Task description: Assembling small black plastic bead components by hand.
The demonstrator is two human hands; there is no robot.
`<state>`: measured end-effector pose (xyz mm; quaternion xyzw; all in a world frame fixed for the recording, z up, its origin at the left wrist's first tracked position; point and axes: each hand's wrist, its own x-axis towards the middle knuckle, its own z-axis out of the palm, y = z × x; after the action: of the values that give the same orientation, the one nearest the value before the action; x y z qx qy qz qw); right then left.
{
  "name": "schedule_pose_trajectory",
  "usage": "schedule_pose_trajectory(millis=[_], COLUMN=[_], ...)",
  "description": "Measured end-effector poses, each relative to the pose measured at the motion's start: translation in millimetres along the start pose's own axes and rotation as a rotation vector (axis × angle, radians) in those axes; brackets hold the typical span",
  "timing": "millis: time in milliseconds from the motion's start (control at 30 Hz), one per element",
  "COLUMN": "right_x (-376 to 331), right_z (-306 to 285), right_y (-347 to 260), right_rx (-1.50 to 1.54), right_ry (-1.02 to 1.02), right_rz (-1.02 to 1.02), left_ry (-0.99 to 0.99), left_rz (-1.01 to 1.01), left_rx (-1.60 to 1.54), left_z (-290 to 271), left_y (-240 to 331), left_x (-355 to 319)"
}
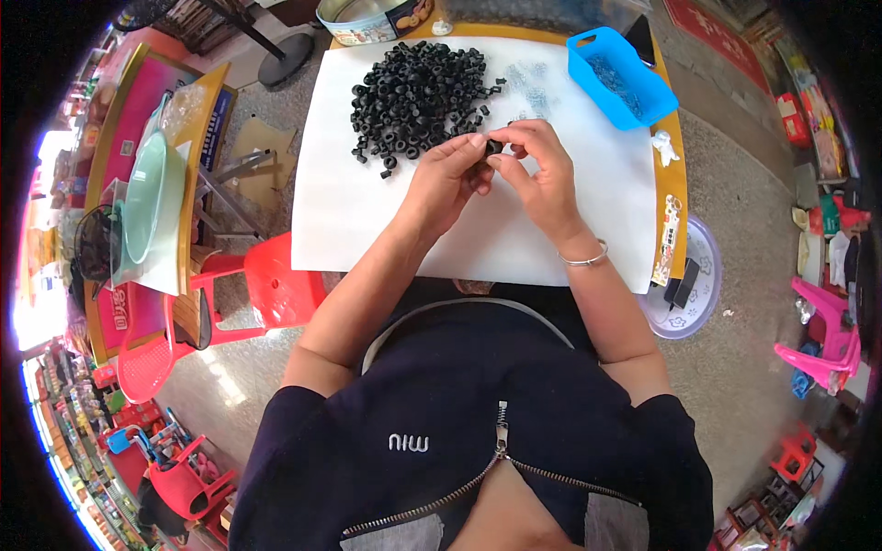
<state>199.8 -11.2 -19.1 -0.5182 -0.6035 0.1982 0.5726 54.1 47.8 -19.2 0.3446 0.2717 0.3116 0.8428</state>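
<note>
Over the white sheet [367, 230] my two hands meet at a small black ring-like part [494, 147]. My left hand [446, 179] pinches it from the left with thumb and fingers. From the right, my right hand [542, 174] has its thumb and forefinger closed at the same part; whether something smaller is between those fingertips is hidden. Beyond my left hand lies a big heap of similar black parts [418, 96], with a few strays at its near edge. Small clear pieces [528, 84] are scattered to the right of the heap.
A blue tray [588, 55] at the far right holds more clear pieces. A round tin [363, 23] stands at the far left edge. A purple-white basin [703, 285] is right of the table. Red stool [285, 280] and green basin [152, 197] are at left.
</note>
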Motion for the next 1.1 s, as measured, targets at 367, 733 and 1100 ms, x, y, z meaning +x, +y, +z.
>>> schedule_pose_trajectory(millis=[367,733,1100], right_x=[10.4,-23.5,-11.4], right_z=[-31.6,-58.8,-25.6], right_y=[-8.7,17.6,0.0], right_rx=[0.044,-0.406,-0.147], right_ry=[0.225,0.013,0.076], right_rz=[0.061,0.281,0.451], left_ry=[-0.032,-0.088,-0.107], left_rz=[0.149,0.059,0.024], left_rx=[-0.122,-0.054,-0.027], left_z=[-23.2,-20.3,-22.7], left_y=[-13.4,-9.0,-7.7], left_x=[1.5,2.6,2.4])
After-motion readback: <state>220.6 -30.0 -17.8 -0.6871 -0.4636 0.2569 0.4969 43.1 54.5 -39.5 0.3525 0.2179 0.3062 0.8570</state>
